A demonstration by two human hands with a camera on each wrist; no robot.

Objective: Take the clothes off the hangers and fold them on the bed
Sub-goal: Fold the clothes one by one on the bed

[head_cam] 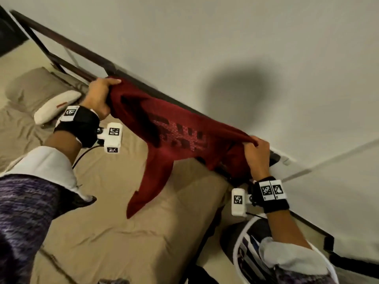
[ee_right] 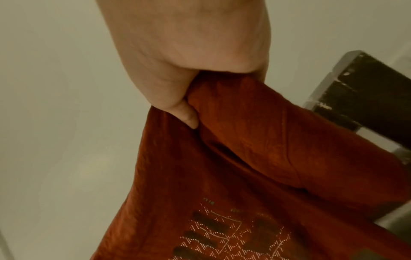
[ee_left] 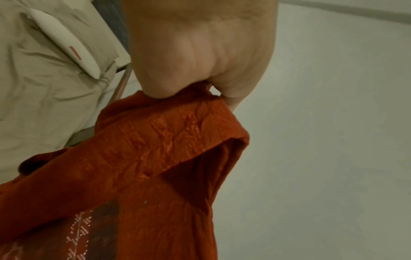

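Observation:
A dark red shirt (head_cam: 164,128) with a dotted dark print hangs stretched between my two hands above the tan bed (head_cam: 106,232). My left hand (head_cam: 99,95) grips one upper corner near the bed's far rail. My right hand (head_cam: 256,148) grips the other upper corner near the bed's foot end. A sleeve (head_cam: 147,189) dangles down toward the sheet. The left wrist view has my left hand (ee_left: 189,73) bunching the red fabric (ee_left: 155,149). Seen from the right wrist, my right hand (ee_right: 182,79) pinches a fold of the shirt (ee_right: 244,158). No hanger is in view.
A tan pillow (head_cam: 34,87) and a small white cushion (head_cam: 55,106) lie at the bed's head. A dark wooden rail (head_cam: 67,46) runs along the wall side. A striped garment with white trim (head_cam: 250,257) lies below my right forearm, beside the bed's corner.

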